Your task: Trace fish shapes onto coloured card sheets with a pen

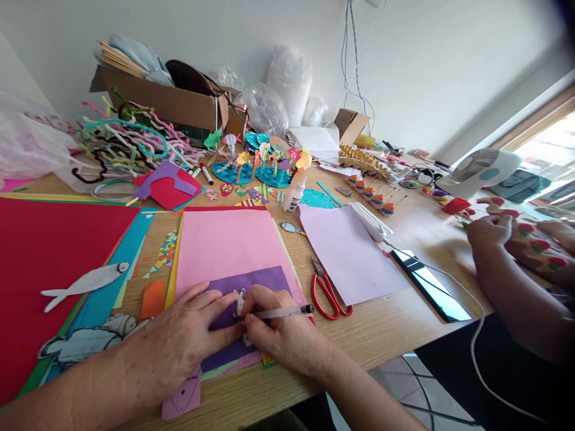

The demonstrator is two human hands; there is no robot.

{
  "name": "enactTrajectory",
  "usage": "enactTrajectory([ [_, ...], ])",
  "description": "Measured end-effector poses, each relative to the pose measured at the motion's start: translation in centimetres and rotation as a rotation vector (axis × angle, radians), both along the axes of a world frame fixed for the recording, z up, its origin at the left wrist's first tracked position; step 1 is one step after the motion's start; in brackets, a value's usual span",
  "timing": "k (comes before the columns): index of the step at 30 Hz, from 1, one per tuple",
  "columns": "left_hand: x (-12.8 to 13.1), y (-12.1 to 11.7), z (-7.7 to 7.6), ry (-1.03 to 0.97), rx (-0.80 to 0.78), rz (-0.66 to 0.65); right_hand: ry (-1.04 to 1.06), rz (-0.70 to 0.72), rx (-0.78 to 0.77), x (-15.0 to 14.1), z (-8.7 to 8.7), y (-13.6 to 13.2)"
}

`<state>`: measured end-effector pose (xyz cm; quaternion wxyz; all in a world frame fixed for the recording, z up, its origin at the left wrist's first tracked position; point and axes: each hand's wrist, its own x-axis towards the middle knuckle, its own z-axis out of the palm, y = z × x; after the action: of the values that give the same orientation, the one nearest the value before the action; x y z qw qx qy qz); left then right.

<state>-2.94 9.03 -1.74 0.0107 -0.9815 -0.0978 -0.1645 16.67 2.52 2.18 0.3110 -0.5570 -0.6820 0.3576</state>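
Purple sheet beneath both hands, small white cut-out on it, between fingertips. Outlining seems partway: pen tip at cut-out's edge, sheet apparently uncut. Decorated fish beyond hands look finished. Left hand: flat, fingers moderately spread, pressing sheet. Right hand: narrow grip, pinching pen. Red-handled scissors right of hands, unheld.
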Motion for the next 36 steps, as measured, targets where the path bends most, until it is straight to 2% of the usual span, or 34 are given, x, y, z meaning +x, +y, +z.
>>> enactTrajectory([
  [7,-0.2,-0.3,0.1,-0.022,0.019,0.016,0.033,0.007,-0.007,0.1,-0.1,0.0],
  [12,-0.8,-0.6,0.6,0.078,0.035,0.044,0.054,0.002,-0.018,0.1,-0.1,0.0],
  [17,-0.9,-0.4,0.5,0.053,0.024,0.018,0.015,-0.002,-0.009,0.0,0.2,-0.1],
  [25,-0.2,-0.6,1.5,0.066,-0.019,0.033,-0.001,-0.007,0.000,0.0,0.0,-0.2],
  [36,-0.1,-0.4,1.3,0.077,-0.040,0.030,0.001,0.010,0.015,0.3,0.2,-0.9],
])
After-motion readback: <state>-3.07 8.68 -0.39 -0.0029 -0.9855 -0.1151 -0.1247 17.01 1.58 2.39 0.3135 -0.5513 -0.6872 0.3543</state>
